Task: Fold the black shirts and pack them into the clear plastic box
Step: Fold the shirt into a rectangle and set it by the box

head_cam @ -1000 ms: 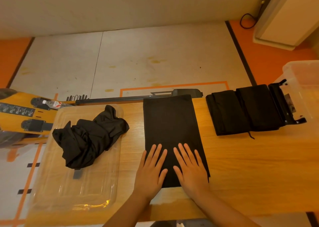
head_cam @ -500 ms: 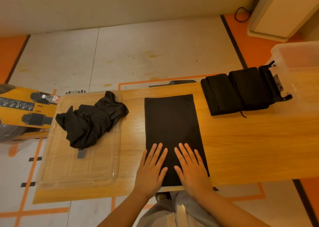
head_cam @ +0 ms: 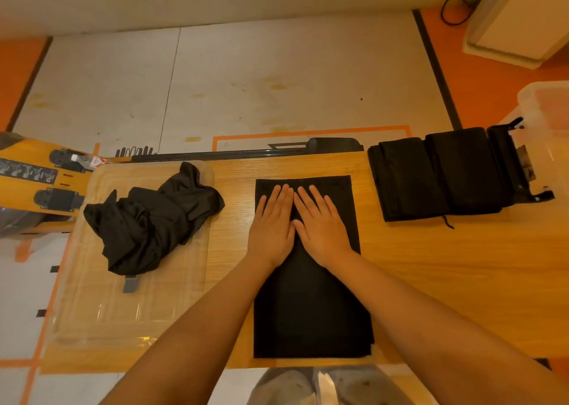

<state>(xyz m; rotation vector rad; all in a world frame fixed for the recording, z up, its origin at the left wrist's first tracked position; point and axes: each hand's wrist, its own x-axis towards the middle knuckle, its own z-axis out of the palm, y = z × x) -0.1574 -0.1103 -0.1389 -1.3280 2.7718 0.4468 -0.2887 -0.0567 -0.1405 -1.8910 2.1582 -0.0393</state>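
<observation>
A black shirt [head_cam: 311, 306] folded into a long narrow strip lies flat on the wooden table [head_cam: 446, 275] in front of me. My left hand [head_cam: 272, 223] and my right hand [head_cam: 320, 223] press flat on its far half, fingers straight and side by side. A crumpled black shirt [head_cam: 147, 220] sits on a clear plastic lid [head_cam: 129, 309] at the left. Folded black shirts [head_cam: 437, 173] lie in a row at the back right. The clear plastic box [head_cam: 548, 121] stands at the far right edge.
A black clip-like handle part [head_cam: 520, 170] lies between the folded shirts and the box. A yellow machine [head_cam: 34, 177] and a small bottle [head_cam: 86, 161] stand left of the table. A dark bar [head_cam: 246, 153] runs behind the table's far edge.
Both hands slid along the shirt strip from its near end to its far half, staying flat on the cloth. The camera view shifted.
</observation>
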